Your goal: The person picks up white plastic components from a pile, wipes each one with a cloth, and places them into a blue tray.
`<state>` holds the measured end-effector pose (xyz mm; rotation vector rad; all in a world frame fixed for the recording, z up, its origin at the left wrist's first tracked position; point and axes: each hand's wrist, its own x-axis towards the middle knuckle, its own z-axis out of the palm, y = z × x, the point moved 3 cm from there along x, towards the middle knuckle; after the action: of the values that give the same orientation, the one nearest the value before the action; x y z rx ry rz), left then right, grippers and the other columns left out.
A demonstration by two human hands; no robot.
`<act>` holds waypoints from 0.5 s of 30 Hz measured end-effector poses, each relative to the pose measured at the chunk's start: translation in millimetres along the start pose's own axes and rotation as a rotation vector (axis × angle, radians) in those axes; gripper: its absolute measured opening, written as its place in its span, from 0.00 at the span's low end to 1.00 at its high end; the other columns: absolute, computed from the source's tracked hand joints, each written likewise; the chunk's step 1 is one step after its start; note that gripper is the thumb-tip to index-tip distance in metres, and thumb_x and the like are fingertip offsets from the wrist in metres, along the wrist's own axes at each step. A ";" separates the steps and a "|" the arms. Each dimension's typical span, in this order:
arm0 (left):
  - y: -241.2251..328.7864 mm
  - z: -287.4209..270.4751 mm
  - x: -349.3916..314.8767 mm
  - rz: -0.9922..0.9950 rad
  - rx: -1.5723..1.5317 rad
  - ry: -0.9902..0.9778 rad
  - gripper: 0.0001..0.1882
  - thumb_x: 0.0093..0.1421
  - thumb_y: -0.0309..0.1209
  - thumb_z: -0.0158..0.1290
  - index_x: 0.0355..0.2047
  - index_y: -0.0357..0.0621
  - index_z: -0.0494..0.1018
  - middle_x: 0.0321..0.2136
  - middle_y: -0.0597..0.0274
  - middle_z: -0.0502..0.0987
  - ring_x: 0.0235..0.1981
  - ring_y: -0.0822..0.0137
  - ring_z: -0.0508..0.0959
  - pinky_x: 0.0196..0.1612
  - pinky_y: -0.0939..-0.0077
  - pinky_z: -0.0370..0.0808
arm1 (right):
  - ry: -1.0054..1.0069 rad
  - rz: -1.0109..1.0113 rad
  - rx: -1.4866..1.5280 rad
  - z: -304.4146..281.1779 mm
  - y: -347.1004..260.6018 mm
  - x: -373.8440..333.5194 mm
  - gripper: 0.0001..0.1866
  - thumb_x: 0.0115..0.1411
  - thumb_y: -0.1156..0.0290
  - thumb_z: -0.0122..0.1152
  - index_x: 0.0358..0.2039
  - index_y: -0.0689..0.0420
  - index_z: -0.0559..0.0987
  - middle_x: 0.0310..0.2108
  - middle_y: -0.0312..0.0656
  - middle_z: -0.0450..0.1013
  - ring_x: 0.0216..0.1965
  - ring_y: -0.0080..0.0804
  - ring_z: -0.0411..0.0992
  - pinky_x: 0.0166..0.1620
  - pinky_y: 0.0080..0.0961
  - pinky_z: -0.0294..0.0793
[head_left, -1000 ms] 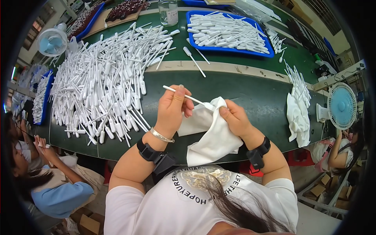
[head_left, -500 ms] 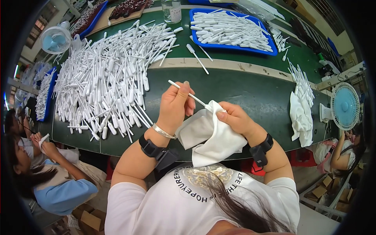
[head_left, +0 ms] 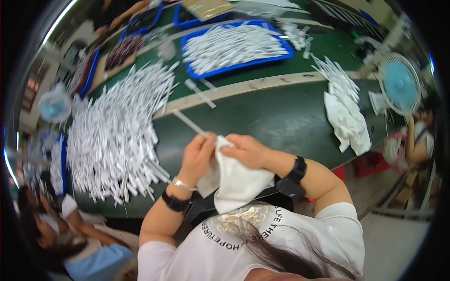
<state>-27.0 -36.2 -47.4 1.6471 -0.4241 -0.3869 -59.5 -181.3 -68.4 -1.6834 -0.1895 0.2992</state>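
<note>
My left hand (head_left: 197, 157) grips a thin white plastic stick (head_left: 190, 122) that points up and to the left over the green table (head_left: 281, 117). My right hand (head_left: 246, 150) presses a white cloth (head_left: 236, 182) around the near end of the stick. The cloth hangs down between my wrists toward my chest. Both hands touch each other above the table's near edge. A large heap of the same white sticks (head_left: 117, 136) lies to the left of my left hand.
A blue tray (head_left: 234, 47) full of white sticks sits at the far side. A smaller pile of sticks (head_left: 335, 77) and crumpled white cloths (head_left: 347, 124) lie at right, near a blue fan (head_left: 398, 84). Another fan (head_left: 54, 105) stands far left. A person (head_left: 75, 239) sits at lower left.
The view has swung and tilted to the right. My hands have drawn closer together, the cloth now bunched around the stick's near end.
</note>
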 end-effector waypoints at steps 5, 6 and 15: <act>46.5 18.1 46.8 0.023 0.068 -0.059 0.11 0.61 0.35 0.41 0.31 0.42 0.67 0.19 0.66 0.70 0.18 0.78 0.69 0.20 0.87 0.65 | -0.025 -0.047 -0.147 -9.3 -9.7 -5.1 0.17 0.57 0.59 0.50 0.35 0.62 0.71 0.28 0.43 0.70 0.29 0.25 0.68 0.34 0.23 0.67; 63.1 30.7 61.7 -0.007 0.128 -0.093 0.11 0.61 0.36 0.40 0.31 0.42 0.67 0.19 0.66 0.70 0.17 0.78 0.69 0.20 0.86 0.65 | -0.039 -0.070 -0.103 -14.3 -7.7 -7.0 0.17 0.56 0.58 0.49 0.33 0.62 0.71 0.28 0.47 0.70 0.30 0.30 0.68 0.35 0.26 0.66; 64.3 223.9 286.5 -0.122 0.411 -0.586 0.12 0.55 0.35 0.48 0.19 0.40 0.67 0.11 0.64 0.65 0.09 0.74 0.63 0.11 0.80 0.57 | -0.215 -0.144 -0.097 -9.2 -0.6 5.6 0.20 0.57 0.59 0.46 0.43 0.63 0.69 0.43 0.54 0.67 0.45 0.44 0.66 0.47 0.32 0.63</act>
<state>111.2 -376.6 -11.0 1.9489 -0.8868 -0.9320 -51.3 -188.2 -67.3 -1.7218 -0.4898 0.3671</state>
